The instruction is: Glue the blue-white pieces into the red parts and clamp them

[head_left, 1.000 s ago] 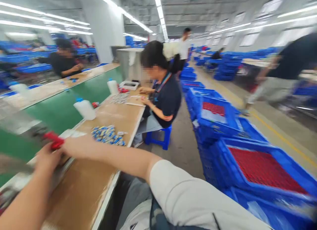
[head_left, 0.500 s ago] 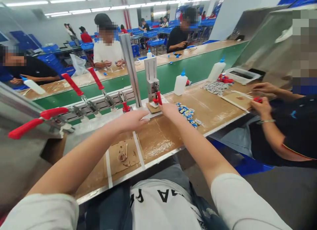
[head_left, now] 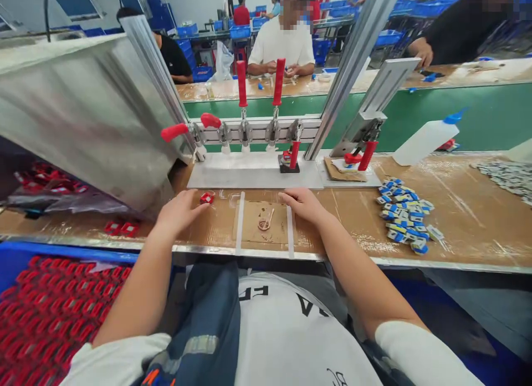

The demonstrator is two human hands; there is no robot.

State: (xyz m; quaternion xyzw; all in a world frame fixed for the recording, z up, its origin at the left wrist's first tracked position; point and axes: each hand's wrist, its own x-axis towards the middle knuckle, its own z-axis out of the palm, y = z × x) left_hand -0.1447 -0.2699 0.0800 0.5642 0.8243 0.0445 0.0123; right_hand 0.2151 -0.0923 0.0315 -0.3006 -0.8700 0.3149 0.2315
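My left hand (head_left: 178, 213) is low over the brown-covered bench, its thumb and fingers apart and turned towards a small red plastic part (head_left: 206, 198) just right of it. No grip on that part shows. My right hand (head_left: 306, 206) has its fingers curled in, close to the upper right of a cardboard pad (head_left: 249, 230); whatever it may hold is hidden. On the pad lie a small round dish (head_left: 263, 224) and a thin stick. Behind the hands, a red-handled toggle clamp (head_left: 295, 153) is down at a black block (head_left: 290, 168) bearing a red part.
Another lowered clamp (head_left: 367, 155) presses on a cardboard-backed plate. Right of it lie a pile of blue-and-white parts (head_left: 407, 217) and a white bottle (head_left: 424, 143). A blue bin (head_left: 124, 257) of red parts is at lower left. Metal posts (head_left: 160, 78) frame the clamp row. Co-workers sit opposite.
The view has swung left. My right hand has left the right-hand clamp's handle and come to the bench by the pad. My left hand has moved left, beside the loose red part.
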